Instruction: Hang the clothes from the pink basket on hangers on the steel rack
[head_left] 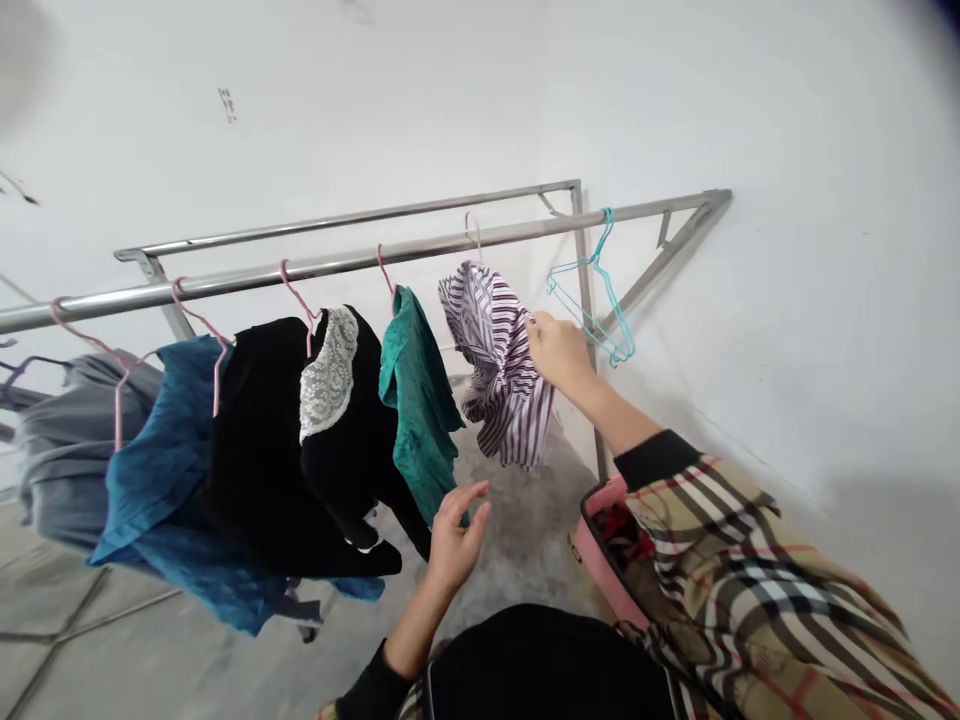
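A striped shirt (504, 365) in white and dark purple hangs bunched from a pale hanger (475, 232) on the metal rail (337, 262). My right hand (556, 350) is closed on the right edge of this shirt, thumb and fingers pinched together. Lower down, my left hand (459, 530) is raised with its fingers apart and nothing in it. It is near the lower end of a green garment (416, 400), which hangs on a pink hanger (385, 268). I cannot tell whether the fingertips touch that cloth.
Left along the rail hang a black top with white lace (330, 375), a blue garment (169, 440) and a grey one (64, 450). Turquoise hangers (604, 285) hang at right, by the white wall (810, 300). A pink suitcase (600, 570) holding cloth stands on the floor.
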